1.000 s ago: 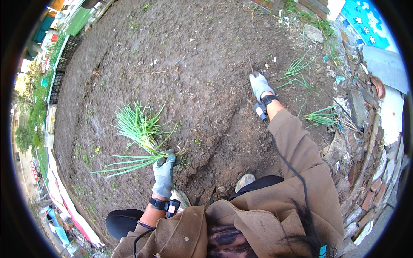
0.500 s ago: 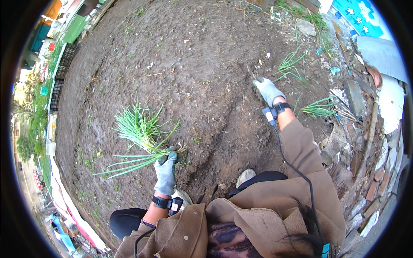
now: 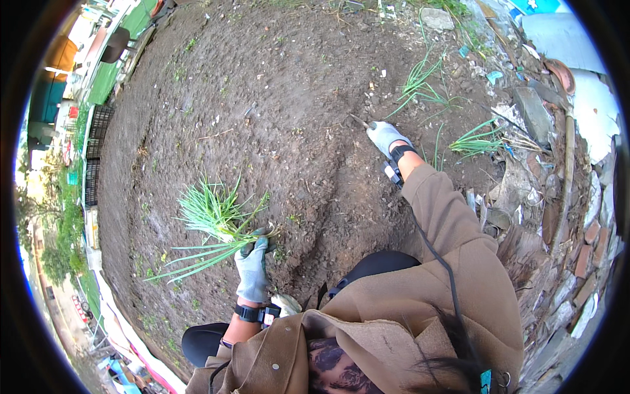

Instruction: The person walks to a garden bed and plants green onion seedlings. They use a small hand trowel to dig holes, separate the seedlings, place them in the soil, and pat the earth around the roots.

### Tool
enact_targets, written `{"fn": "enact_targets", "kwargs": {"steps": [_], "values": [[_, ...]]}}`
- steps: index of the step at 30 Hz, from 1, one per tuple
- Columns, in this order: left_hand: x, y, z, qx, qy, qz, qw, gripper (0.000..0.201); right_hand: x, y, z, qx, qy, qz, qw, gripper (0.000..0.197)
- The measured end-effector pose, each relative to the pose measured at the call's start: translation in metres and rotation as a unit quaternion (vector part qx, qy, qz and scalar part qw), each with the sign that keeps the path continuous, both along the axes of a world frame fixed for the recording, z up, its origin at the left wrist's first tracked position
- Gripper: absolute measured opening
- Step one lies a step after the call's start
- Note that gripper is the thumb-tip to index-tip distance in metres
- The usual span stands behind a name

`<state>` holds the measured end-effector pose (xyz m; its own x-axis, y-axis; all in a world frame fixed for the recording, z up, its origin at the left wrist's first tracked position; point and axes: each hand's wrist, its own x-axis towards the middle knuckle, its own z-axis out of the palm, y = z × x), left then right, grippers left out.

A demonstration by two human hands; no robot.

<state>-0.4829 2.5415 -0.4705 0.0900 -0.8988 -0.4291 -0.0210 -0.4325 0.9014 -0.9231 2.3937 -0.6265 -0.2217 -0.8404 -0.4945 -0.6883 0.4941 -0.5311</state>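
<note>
Low over the soil on the left, my left hand, in a grey-white glove, is closed round the root end of a few long green onion plants. Their leaves fan out to the left. Just beyond them a thicker bunch of green onions lies on the ground. My right hand, gloved too, reaches forward at right of centre. Its fingers are closed on a thin, pointed tool whose tip points left, close to the soil; the grip hides the rest, so its kind is unclear.
Brown tilled soil spreads ahead, with a shallow furrow between my hands. More green onions lie beyond my right hand, and another clump to its right. Rubble and bricks line the right edge; black crates stand far left.
My view has shifted somewhat. My right hand has come slightly back and left, and the tool's tip has swung from pointing forward to pointing left. My left hand keeps its hold on the plants.
</note>
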Motion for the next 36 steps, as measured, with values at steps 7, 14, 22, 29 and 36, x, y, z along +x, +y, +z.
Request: {"fn": "enact_targets", "kwargs": {"steps": [7, 14, 22, 29, 36], "values": [[-0.028, -0.026, 0.015, 0.002, 0.004, 0.012, 1.0, 0.022, 0.01, 0.023, 0.007, 0.029, 0.009, -0.03, 0.999, 0.041], [-0.113, -0.088, -0.019, 0.045, 0.048, -0.026, 0.997, 0.029, 0.02, 0.005, -0.029, 0.014, 0.024, -0.096, 0.995, 0.041], [-0.183, -0.142, -0.055, 0.074, 0.069, -0.019, 0.995, 0.026, 0.011, 0.015, -0.028, 0.021, -0.05, -0.207, 0.977, 0.04], [-0.22, -0.175, -0.082, 0.05, 0.051, -0.051, 0.996, 0.018, -0.004, 0.029, -0.037, 0.001, -0.114, -0.209, 0.971, 0.04], [-0.266, -0.204, -0.103, 0.037, 0.064, -0.084, 0.994, 0.017, -0.018, 0.007, -0.02, 0.084, -0.084, 0.008, 0.993, 0.051]]}}
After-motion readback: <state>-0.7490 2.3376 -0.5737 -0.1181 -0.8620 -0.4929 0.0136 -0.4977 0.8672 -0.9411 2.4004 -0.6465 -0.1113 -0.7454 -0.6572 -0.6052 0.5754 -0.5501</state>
